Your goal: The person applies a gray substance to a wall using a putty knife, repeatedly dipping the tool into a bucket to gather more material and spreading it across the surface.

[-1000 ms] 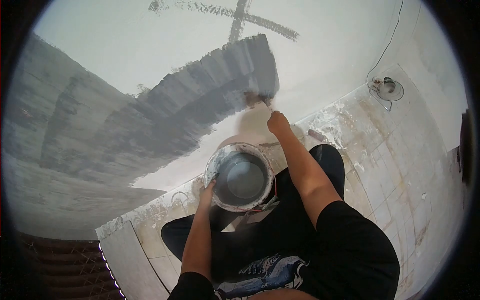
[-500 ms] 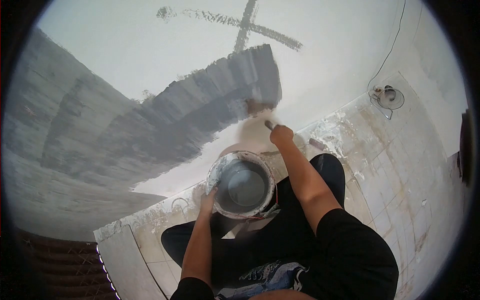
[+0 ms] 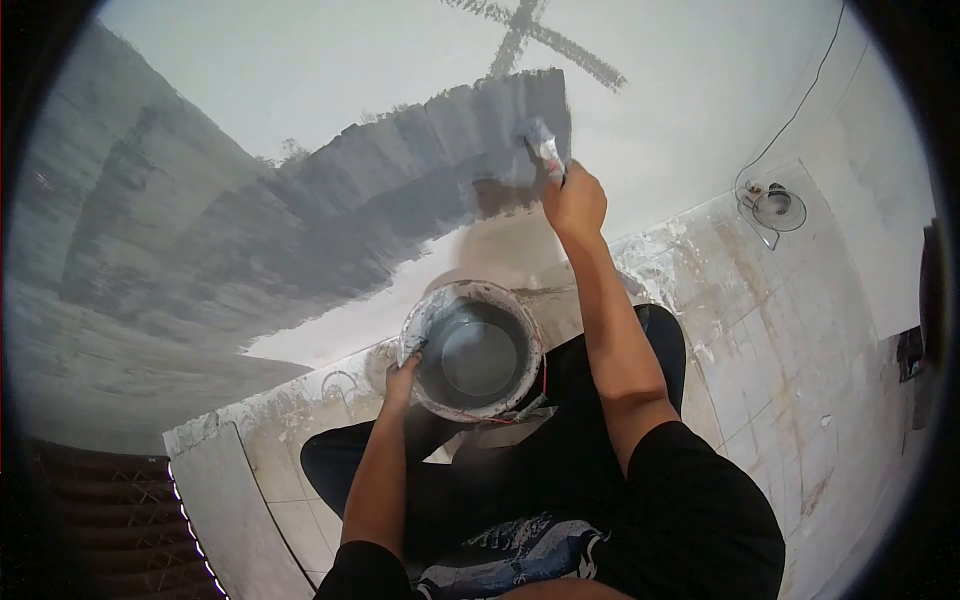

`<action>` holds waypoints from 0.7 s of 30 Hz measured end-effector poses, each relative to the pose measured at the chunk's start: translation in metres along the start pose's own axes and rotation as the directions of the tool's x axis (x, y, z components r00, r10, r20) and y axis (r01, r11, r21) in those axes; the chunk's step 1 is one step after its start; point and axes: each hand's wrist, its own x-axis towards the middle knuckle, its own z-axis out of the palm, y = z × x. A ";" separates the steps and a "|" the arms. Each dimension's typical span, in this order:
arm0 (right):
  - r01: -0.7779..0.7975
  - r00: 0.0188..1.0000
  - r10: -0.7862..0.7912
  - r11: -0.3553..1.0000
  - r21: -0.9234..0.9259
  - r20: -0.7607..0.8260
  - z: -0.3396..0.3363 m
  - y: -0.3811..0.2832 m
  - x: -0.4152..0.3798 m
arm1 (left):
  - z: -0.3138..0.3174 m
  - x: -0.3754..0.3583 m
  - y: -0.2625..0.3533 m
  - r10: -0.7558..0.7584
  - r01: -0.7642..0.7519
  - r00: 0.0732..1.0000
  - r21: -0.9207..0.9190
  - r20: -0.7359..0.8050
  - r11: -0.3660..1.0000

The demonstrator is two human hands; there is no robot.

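Note:
My left hand (image 3: 402, 378) is closed on the left rim of a white bucket (image 3: 530, 322) that holds grey paint (image 3: 478, 352). The bucket stands between my bent legs, its red handle hanging at the right side. Raised to the wall, my right hand (image 3: 576, 203) grips a paint-smeared brush (image 3: 545, 145). The brush end lies over the grey painted area (image 3: 440, 150), near its upper right edge. A darker brownish patch shows on the grey just below the brush.
Around the grey area the wall (image 3: 680, 130) is white, with a grey cross mark (image 3: 520, 30) above. A round wire-framed object (image 3: 778, 208) and a cable are at the right. Paint stains the tiled floor (image 3: 745, 350). Brown slatted material (image 3: 110, 520) lies lower left.
My right hand has moved up the wall with the brush, which was blurred and lower before. My left hand stays on the bucket; the whole view has shifted slightly.

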 end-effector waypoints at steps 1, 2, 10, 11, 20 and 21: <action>0.017 0.999 -0.014 0.997 0.073 -0.041 -0.008 -0.010 0.000 | -0.002 0.004 -0.004 -0.003 0.003 1.000 0.009 0.014 1.000; 0.037 0.996 -0.025 0.989 0.146 -0.082 -0.016 -0.019 0.001 | -0.004 0.008 -0.009 -0.007 0.006 1.000 0.017 0.028 1.000; 0.277 0.958 -0.230 0.893 0.354 -0.170 0.022 -0.015 -0.001 | -0.010 0.007 -0.018 -0.036 0.035 0.999 -0.041 -0.015 0.999; 0.215 0.976 -0.197 0.945 0.247 -0.098 0.054 0.006 -0.005 | -0.010 0.002 -0.011 -0.042 0.042 0.999 -0.047 -0.009 0.998; -0.069 0.957 0.067 0.998 -0.004 0.282 0.146 0.096 -0.066 | -0.006 -0.004 -0.004 -0.037 0.037 0.999 -0.069 0.007 0.997; -0.088 0.954 0.095 0.995 -0.038 0.285 0.153 0.103 -0.071 | -0.004 -0.006 -0.001 -0.046 0.046 0.999 -0.065 0.006 0.997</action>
